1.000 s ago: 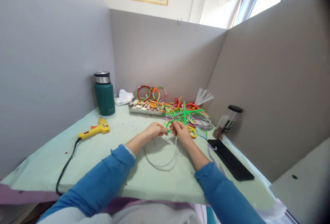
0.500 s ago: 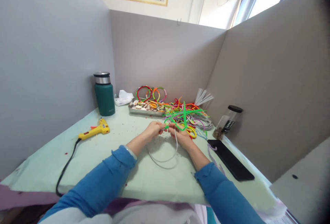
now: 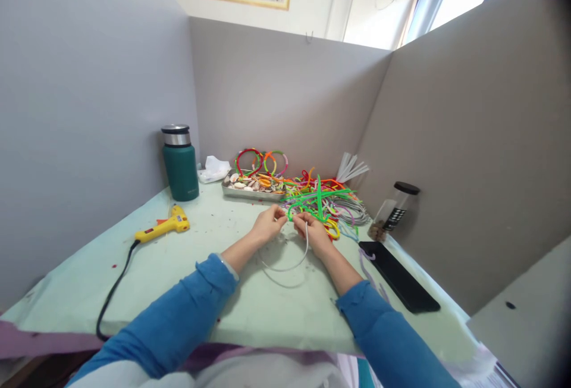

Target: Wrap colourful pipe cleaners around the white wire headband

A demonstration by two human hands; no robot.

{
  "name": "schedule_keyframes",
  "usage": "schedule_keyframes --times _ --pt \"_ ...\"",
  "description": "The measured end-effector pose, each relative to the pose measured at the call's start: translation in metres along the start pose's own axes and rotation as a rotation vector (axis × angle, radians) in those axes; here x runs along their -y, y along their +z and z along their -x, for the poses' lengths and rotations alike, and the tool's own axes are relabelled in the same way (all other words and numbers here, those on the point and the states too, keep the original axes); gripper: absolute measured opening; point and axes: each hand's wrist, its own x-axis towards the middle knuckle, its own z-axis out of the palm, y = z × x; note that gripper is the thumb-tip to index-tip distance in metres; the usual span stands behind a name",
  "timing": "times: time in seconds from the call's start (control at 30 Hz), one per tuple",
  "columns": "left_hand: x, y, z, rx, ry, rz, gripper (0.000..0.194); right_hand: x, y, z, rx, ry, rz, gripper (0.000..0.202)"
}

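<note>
A thin grey-white hoop (image 3: 285, 270) hangs in a curve below my two hands, over the table. My right hand (image 3: 314, 235) is closed, pinching the hoop near its upper end beside a bright green pipe cleaner (image 3: 291, 212). The green strand loops up between the hands, and part of it overlaps the pile behind. My left hand (image 3: 268, 225) is closed too, its thumb and fingertips pinched at the green pipe cleaner's left side. The hoop's left side runs behind this hand, and the exact contact there is hidden.
Behind the hands lie a heap of coloured pipe cleaners (image 3: 341, 193), a metal tray (image 3: 250, 195) of shells and several colourful hoops (image 3: 248, 151). A yellow glue gun (image 3: 163, 227) and green bottle (image 3: 181, 168) stand left. A black phone (image 3: 399, 278) and clear jar (image 3: 397, 209) are right.
My hands have drawn slightly apart, and the left fingertips have moved a little left. The green strand by the right hand has shifted, and the hoop has swung up slightly.
</note>
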Motion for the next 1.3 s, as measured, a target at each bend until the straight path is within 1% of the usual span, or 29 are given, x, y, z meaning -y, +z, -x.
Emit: schedule_keyframes --times 0.07,0.13,0.23,0.4,0.5,0.63,0.7,0.9,1.3 --pt "0.0001 -0.0007 0.0016 -0.016 0.135 -0.065 0.02 0.0009 0.0003 -0.0007 -0.025 0.041 -0.056 0.034" --pt "-0.0007 -0.0015 0.0032 -0.015 0.237 -0.117 0.026 0.003 0.0008 -0.0006 -0.029 0.063 -0.082 0.035" --pt "-0.0022 -0.0023 0.0044 -0.026 0.285 -0.163 0.03 0.0054 0.0011 -0.0001 -0.038 0.069 -0.085 0.037" --pt "-0.0022 -0.0022 0.0048 -0.05 0.331 -0.219 0.027 0.0063 0.0011 0.0002 -0.041 0.087 -0.115 0.036" --pt "-0.001 -0.0019 0.0041 -0.059 0.328 -0.238 0.023 0.0067 0.0016 0.0007 -0.034 0.071 -0.119 0.036" --pt "-0.0004 -0.0031 0.0024 -0.012 0.281 -0.279 0.018 0.0056 0.0019 0.0011 -0.011 0.045 -0.101 0.035" --pt "-0.0007 -0.0041 0.0019 0.015 0.267 -0.291 0.019 0.0047 0.0018 0.0011 -0.004 0.04 -0.085 0.035" --pt "-0.0017 -0.0051 0.0018 0.037 0.249 -0.292 0.021 0.0052 0.0011 0.0019 0.006 0.028 -0.05 0.036" --pt "0.0012 -0.0027 0.0009 0.049 0.222 -0.263 0.025 0.0045 0.0008 0.0018 0.031 0.03 -0.019 0.037"
